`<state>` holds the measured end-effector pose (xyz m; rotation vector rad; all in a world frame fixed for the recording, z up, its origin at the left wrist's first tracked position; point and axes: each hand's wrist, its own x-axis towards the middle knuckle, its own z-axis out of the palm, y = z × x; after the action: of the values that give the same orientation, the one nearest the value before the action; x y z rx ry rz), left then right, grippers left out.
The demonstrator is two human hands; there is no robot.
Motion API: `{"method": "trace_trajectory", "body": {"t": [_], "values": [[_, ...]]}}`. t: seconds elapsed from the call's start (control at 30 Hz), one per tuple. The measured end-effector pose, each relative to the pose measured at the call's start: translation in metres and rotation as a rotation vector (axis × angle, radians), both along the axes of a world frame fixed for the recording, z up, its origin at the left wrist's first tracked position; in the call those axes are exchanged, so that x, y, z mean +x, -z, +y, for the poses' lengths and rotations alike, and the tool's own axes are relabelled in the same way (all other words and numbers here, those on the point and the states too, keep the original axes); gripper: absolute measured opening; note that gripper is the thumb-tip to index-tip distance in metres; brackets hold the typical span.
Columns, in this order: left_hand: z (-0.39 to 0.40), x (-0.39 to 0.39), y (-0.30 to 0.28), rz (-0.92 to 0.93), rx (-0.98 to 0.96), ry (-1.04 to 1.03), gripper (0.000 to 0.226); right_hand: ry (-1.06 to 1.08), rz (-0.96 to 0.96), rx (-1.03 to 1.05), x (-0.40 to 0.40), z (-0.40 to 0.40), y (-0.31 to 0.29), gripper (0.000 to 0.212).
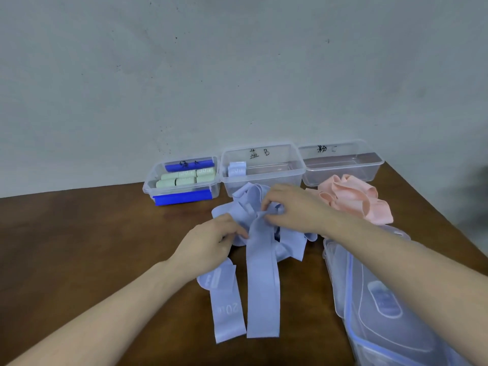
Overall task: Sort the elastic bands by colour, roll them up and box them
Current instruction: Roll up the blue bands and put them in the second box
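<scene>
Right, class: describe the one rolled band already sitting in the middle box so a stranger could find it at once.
Three clear boxes stand in a row against the wall; take the middle box, marked B. The single pale blue roll stands in its left corner. The left box holds green rolls, and the right box holds no rolls.

Left hand [208,244], right hand [293,210]: bare forearms, no sleeves (no rings, no watch).

Blue bands [260,260] lie tangled mid-table; pink bands [353,199] heaped far right. Green rolls [184,178] fill left box [169,192]; one blue roll [237,169] in middle box [295,170]; right box [369,175] without rolls.
</scene>
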<state>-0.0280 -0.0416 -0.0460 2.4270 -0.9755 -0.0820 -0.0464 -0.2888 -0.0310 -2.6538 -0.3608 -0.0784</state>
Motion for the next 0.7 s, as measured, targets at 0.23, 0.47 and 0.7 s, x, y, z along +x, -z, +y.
{"method": "trace_trajectory", "body": {"t": [0.23, 0.47, 0.7], "values": [[0.002, -0.014, -0.009, 0.277, -0.438, -0.206, 0.034, -0.053, 0.055, 0.242, -0.021, 0.015, -0.023, 0.014], [0.046, -0.015, -0.029, 0.491, -0.485, -0.122, 0.030, -0.025, 0.067, 0.538, -0.028, 0.068, -0.042, 0.011], [0.095, -0.025, -0.033, 0.468, -0.644, 0.035, 0.042, -0.010, 0.258, 0.930, -0.030, 0.142, -0.049, 0.017]]}}
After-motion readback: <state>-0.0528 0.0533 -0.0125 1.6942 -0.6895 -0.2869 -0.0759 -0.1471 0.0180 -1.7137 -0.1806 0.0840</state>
